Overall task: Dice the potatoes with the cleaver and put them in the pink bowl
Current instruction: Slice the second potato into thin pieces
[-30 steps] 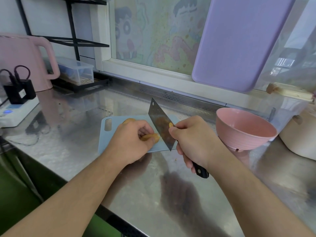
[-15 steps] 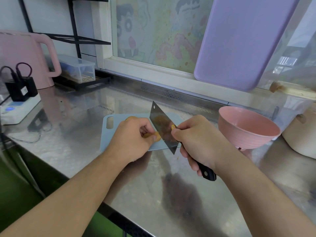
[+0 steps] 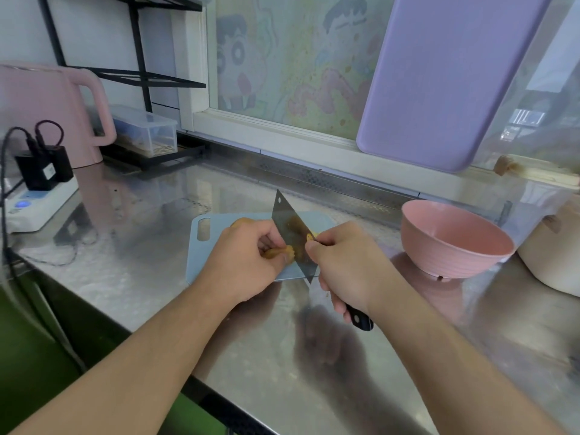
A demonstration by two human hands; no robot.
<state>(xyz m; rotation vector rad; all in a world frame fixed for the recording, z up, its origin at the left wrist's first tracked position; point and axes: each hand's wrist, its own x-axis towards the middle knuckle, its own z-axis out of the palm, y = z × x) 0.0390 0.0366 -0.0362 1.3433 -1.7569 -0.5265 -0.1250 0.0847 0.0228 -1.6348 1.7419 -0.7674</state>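
A light blue cutting board (image 3: 207, 246) lies on the steel counter. On it my left hand (image 3: 244, 262) curls its fingers over a yellow potato (image 3: 279, 253), mostly hidden beneath them. My right hand (image 3: 348, 268) grips the black handle of the cleaver (image 3: 292, 233). Its blade stands on edge against the potato, just right of my left fingers, and a small potato bit sticks to it. The pink bowl (image 3: 455, 243) stands to the right of the board, and no pieces show inside it.
A pink kettle (image 3: 47, 111), a power strip with black plugs (image 3: 37, 196) and a clear box (image 3: 147, 130) on a black rack stand at the left. A lilac board (image 3: 445, 76) leans on the window. A cream pot (image 3: 552, 255) sits at the far right.
The hands and cleaver stay at the potato on the board. The blade sits slightly lower and closer to my left fingers than a second ago.
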